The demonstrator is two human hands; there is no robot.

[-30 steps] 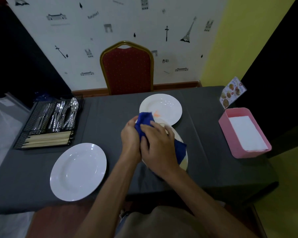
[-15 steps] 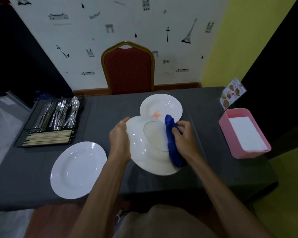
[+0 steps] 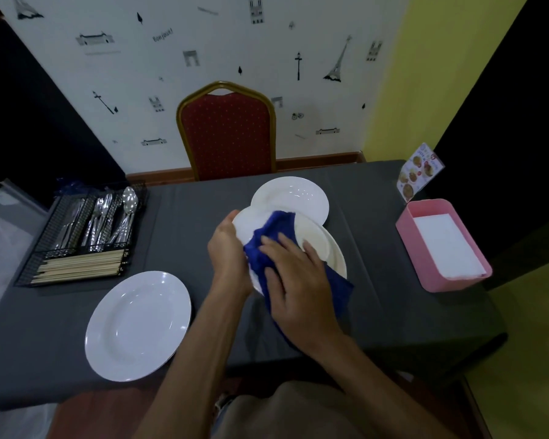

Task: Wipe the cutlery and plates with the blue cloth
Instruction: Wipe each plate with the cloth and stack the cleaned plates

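Note:
My left hand point(image 3: 227, 248) grips the left rim of a white plate point(image 3: 328, 251) held tilted above the grey table point(image 3: 377, 312). With fingers spread flat, my right hand point(image 3: 295, 280) presses the blue cloth point(image 3: 273, 229) against the plate's face. One end of the cloth hangs past the plate's lower right edge. Behind it a second white plate point(image 3: 292, 194) lies on the table, partly hidden, and a third plate point(image 3: 137, 324) lies at the near left. Metal cutlery point(image 3: 108, 217) lies in a black wire basket point(image 3: 53, 231) at the far left.
Wooden chopsticks point(image 3: 80, 267) fill the front of the basket. A pink box point(image 3: 408, 239) with white napkins point(image 3: 444, 245) stands at the right, a menu card point(image 3: 419, 175) behind it. A red chair point(image 3: 227, 134) stands beyond the table's far edge.
My right hand has swept the cloth from the plate's right edge leftward across its face, towards my left hand. The far plate's orange spot is now hidden.

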